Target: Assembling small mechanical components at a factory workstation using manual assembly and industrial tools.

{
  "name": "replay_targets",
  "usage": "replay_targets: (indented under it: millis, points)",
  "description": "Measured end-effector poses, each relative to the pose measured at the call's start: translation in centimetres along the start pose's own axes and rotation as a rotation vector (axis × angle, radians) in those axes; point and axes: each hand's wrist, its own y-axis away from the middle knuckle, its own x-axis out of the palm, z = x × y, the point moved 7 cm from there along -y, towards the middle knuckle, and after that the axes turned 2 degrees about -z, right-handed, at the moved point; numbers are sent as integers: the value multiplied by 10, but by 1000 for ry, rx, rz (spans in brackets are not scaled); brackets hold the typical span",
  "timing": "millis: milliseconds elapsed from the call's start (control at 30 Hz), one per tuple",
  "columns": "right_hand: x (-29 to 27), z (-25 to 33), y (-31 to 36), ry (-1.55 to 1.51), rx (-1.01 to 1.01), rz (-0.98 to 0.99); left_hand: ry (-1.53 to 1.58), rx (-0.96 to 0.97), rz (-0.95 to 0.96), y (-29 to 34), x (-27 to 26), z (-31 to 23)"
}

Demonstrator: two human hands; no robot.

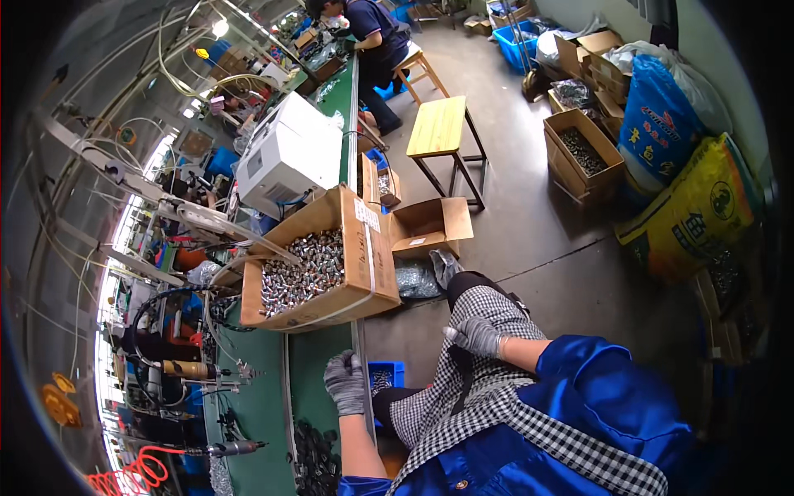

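Note:
My left hand [344,383], in a grey knit glove, is at the near edge of the green bench [263,413]. Its fingers curl in, and whatever may be inside them is hidden. Just below it on the bench lies a pile of small black parts [316,455]. Over my lap, above the black-and-white checked apron [495,307], my gloved right hand [478,337] is loosely closed, with nothing visible in it. Ahead of my left hand stands a large open carton [364,277] on the bench, holding many small metal cylindrical parts [304,273].
A blue bin [387,376] of small parts sits beside the bench near my knees. An open carton [430,231] and a yellow-topped stool [438,126] are ahead. Hanging tools [236,447] line the left. Sacks [662,124] and cartons crowd the right wall. A person [376,41] works farther along.

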Motion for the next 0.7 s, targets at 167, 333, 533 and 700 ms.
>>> replay_targets:
  millis: [167, 333, 533, 700]
  points:
    - [12, -6, -19, -88, 17, 118, 151, -197, 60, 3, 27, 36]
    - [15, -15, -27, -109, -14, 181, 149, -217, 167, -10, 2, -14]
    - [3, -46, -40, 52, 102, 200, -294, -130, 351, 18, 52, 58]
    - [-1, -75, -60, 167, 229, 301, -201, -113, 175, 34, 75, 112]
